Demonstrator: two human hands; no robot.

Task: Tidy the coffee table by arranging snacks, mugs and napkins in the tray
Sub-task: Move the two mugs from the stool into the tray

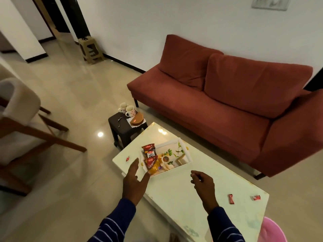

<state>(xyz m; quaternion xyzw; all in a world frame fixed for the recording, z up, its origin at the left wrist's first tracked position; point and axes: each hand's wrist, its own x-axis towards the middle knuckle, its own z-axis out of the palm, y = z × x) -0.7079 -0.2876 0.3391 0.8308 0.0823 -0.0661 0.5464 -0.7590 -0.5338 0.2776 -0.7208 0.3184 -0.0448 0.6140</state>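
Observation:
A white tray (185, 162) with a leaf print lies on the pale coffee table (174, 193). Several red snack packets (150, 152) and a yellow one (154, 169) are piled at its left end. My left hand (135, 182) hovers open just left of the tray, fingers spread, holding nothing. My right hand (203, 185) hangs over the table in front of the tray, fingers loosely curled and empty. Small red candies lie loose: one at the table's left edge (128, 158), two near its right end (231, 199) (256, 197). Two white floral mugs (127, 109) stand on a dark stool (125, 127).
A brown napkin holder (137, 119) shares the dark stool with the mugs. A red sofa (218, 105) runs behind the table. A wooden armchair (21, 119) stands left, a beige stool (90, 49) by the far wall, a pink object (271, 231) at the lower right.

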